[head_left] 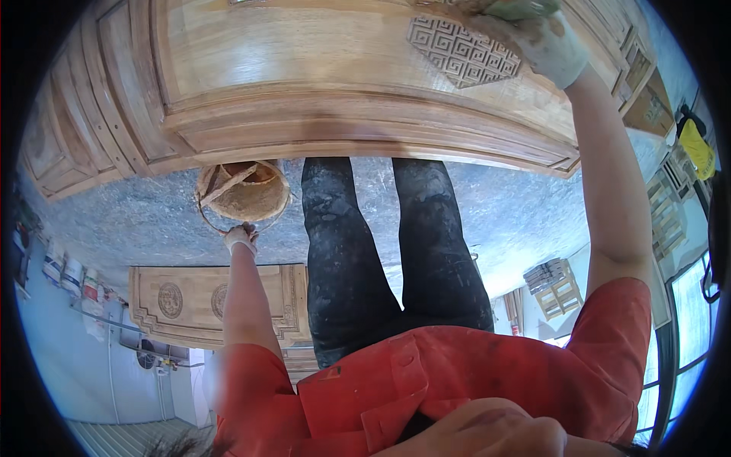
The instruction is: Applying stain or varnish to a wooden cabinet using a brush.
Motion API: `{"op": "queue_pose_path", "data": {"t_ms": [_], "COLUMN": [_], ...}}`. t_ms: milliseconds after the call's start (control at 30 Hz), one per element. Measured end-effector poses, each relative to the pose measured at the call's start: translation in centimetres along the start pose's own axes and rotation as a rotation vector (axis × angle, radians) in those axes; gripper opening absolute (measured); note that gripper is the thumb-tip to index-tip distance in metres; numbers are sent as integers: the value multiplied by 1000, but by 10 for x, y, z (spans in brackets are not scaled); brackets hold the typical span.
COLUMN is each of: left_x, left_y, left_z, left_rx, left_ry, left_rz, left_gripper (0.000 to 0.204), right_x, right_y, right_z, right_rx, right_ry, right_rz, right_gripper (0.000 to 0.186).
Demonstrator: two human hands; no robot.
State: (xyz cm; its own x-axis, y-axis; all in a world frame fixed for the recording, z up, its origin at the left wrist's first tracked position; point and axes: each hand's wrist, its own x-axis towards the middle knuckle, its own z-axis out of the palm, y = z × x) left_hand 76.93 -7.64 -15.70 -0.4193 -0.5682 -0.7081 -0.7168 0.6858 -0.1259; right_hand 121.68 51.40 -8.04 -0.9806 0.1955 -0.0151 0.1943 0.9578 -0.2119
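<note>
My left hand [242, 234], in a pale, stained glove, is closed on the wire handle of a bucket [247, 204]. The bucket is crusted with tan residue and has a flat stick or blade across its mouth. My right hand [550, 42], gloved and smeared brown, presses down at the far right of a large wooden door panel [282, 57]. Its fingers are bent around something brownish that I cannot make out, partly cut off by the picture's top edge. Beside that hand lies a carved fretwork patch [466, 52] on the panel. The wood left of it looks wet and shiny.
Another carved wooden panel [259, 305] lies behind me on the left. Stacked pallets [553, 288] stand at the right, with a cardboard box [649, 107] and a yellow bag [696, 146] near the panel's right end. Several containers [72, 276] line the left wall. Grey floor [518, 213] surrounds my legs.
</note>
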Motion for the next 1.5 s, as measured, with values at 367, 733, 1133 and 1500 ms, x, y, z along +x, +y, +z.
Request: {"op": "queue_pose_path", "data": {"t_ms": [367,733,1133,1500], "left_x": [2,0,-11,2], "left_y": [-3,-10,-2,-18], "left_z": [-5,0,14,7], "left_rx": [9,-28,-193,-405], "left_ry": [54,113,131,-49], "left_rz": [9,83,102,137], "left_gripper": [23,29,54,57], "right_x": [-97,-19,103,338], "right_y": [4,-45,-14,55], "right_z": [-37,-52,-98,-48], "right_rx": [596,915,960,384], "right_ry": [-21,113,356,40], "right_rz": [810,1038,1103,505], "right_gripper": [25,23,25,30]}}
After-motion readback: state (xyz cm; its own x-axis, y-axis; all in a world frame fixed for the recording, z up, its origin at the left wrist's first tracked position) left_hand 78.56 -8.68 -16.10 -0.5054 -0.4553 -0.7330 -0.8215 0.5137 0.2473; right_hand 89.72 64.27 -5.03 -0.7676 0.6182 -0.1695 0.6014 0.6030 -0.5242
